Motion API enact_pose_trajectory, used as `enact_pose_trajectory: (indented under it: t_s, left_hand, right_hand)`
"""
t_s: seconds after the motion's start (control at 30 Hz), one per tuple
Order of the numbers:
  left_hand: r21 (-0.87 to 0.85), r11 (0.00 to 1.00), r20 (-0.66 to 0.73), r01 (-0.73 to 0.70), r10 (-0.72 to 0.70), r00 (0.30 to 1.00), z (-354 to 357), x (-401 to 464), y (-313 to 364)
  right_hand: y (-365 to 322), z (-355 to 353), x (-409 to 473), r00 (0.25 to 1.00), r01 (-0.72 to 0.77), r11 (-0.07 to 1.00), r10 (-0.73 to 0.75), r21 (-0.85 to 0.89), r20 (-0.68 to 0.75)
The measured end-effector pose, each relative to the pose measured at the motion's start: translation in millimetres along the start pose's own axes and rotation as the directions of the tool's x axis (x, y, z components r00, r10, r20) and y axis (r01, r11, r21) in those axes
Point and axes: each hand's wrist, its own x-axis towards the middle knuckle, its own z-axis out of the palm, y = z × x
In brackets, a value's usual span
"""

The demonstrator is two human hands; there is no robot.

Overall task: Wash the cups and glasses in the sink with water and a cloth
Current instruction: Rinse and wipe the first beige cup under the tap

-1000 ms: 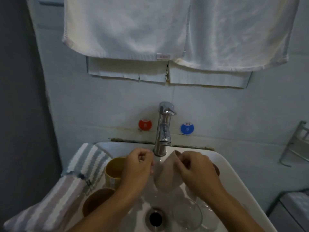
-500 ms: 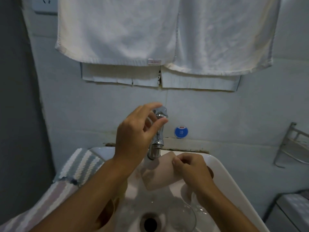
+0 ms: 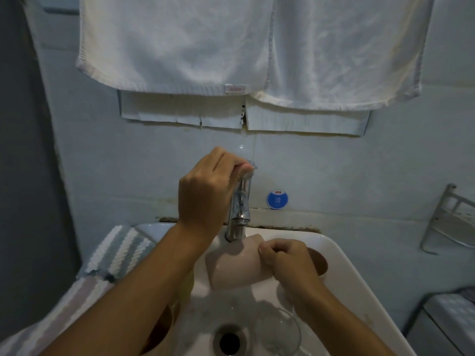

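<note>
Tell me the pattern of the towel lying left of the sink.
The towel is striped in white, grey-blue and pale pink, seen in the head view.

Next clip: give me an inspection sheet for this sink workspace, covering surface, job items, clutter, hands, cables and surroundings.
Surface: white sink, drain open; no water stream visible.
Job's things: pinkish cloth held under the tap; clear glass lying in the basin; brown cup behind the right hand; another brown cup partly hidden under the left forearm.
Clutter: striped towel draped over the sink's left edge.
Hands: left hand grips the tap handle; right hand pinches the cloth.
Cables: nothing seen.
Surroundings: two white towels hanging on the wall, blue sticker, metal rack at right.
</note>
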Motion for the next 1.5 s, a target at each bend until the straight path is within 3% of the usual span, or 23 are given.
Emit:
enact_pose_trajectory:
  t_s: [0.33,0.43,0.5,0.57,0.63,0.7,0.83,1.0,1.1,1.2,1.4,1.5]
  left_hand:
    - [0.012,0.999,0.002,0.033,-0.033,0.999,4,2,-3]
    - [-0.091,0.979,0.02,0.184,-0.183,0.983,-5,-10,3]
    - [-0.18,0.875,0.049,0.449,-0.448,0.893,-13,-23,8]
    - [-0.207,0.651,0.184,0.73,-0.707,0.683,-17,-38,8]
    - [-0.088,0.488,0.354,0.868,-0.799,0.485,-19,-54,8]
    - [0.012,0.457,0.448,0.89,-0.798,0.403,-21,-70,13]
    - [0.019,0.395,0.566,0.918,-0.762,0.316,-25,-87,26]
    - [0.015,0.381,0.637,0.924,-0.717,0.285,-25,-99,31]
    - [-0.032,0.252,0.666,0.967,-0.716,0.209,-25,-102,35]
    - [-0.114,0.172,0.647,0.979,-0.735,0.204,-26,-99,35]
    - [-0.199,0.16,0.643,0.967,-0.724,0.251,-27,-99,34]
    - [-0.194,0.077,0.67,0.978,-0.718,0.189,-26,-99,38]
  right_hand:
    - [2,2,0,1.0,-0.001,1.0,0.001,0.004,-0.005]
    - [1,2,-2,1.0,-0.01,1.0,0.01,0.026,0.002]
    - [-1,3,-4,1.0,-0.016,0.999,0.016,0.049,-0.002]
    - [-2,4,-6,1.0,-0.013,0.997,0.014,0.07,-0.007]
    - [-3,4,-10,1.0,-0.016,0.995,0.017,0.101,-0.012]
    - [-3,4,-12,1.0,-0.019,0.991,0.021,0.132,-0.014]
    - [-3,7,-14,1.0,-0.003,0.986,0.008,0.169,-0.028]
    - [0,12,-15,0.999,-0.003,0.974,0.013,0.226,-0.041]
    - [1,16,-14,0.999,0.01,0.981,-0.001,0.192,-0.048]
    - [4,19,-15,0.998,0.063,0.987,-0.058,0.147,-0.039]
    - [11,30,-14,0.996,0.078,0.991,-0.074,0.108,-0.042]
    - [11,28,-12,0.992,0.097,0.981,-0.082,0.169,-0.091]
